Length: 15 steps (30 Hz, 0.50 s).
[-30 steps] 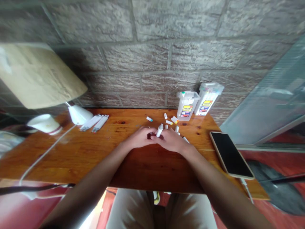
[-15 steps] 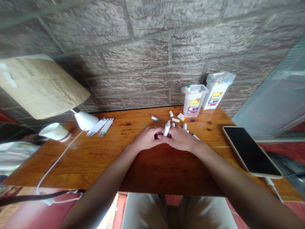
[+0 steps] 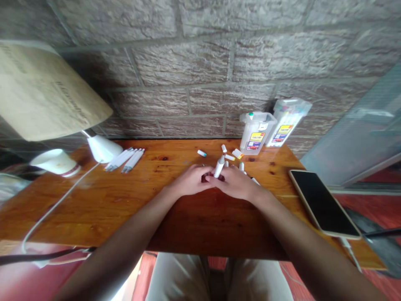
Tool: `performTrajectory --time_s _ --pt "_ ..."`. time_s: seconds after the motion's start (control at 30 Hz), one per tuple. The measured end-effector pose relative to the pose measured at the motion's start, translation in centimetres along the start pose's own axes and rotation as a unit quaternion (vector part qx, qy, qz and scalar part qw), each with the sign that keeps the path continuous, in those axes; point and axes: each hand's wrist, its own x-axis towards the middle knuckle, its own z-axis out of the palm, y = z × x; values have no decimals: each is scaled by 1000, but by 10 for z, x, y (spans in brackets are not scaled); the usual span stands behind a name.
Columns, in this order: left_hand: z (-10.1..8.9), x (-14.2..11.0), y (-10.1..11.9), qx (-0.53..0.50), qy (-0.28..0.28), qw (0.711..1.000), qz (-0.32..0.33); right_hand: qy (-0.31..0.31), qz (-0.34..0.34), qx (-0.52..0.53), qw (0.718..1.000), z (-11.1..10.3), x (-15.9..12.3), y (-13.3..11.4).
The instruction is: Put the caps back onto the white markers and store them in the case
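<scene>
A white marker (image 3: 219,167) stands upright, tilted slightly right, between my two hands, its narrow tip bare and pointing up. My right hand (image 3: 234,182) is closed around it, with the thumb across its near side. From the other side my left hand (image 3: 192,180) is closed against the marker, fingers curled; its fingertips and the marker's lower end are hidden. Just beyond the hands lie several loose white caps, among them a blue-ended cap (image 3: 201,153), a yellow-ended cap (image 3: 229,157) and a plain white cap (image 3: 224,148).
Two clear plastic marker cases, a nearer case (image 3: 255,136) and a fuller case (image 3: 286,123), stand by the brick wall. White markers (image 3: 133,160) lie beside the lamp base (image 3: 103,148) at left, near a paper cup (image 3: 56,162). A phone (image 3: 324,202) lies at the right on the wooden table (image 3: 125,205).
The camera view has shifted and tilted. My hands stay together around the marker, which leans a little more to the right. The caps and cases have not moved on the table.
</scene>
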Motion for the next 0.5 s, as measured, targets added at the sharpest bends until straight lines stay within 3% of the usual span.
performTrajectory --time_s 0.5 --pt "0 -2 0 -13 4 1000 -1 -10 6 -22 1000 -2 -1 -5"
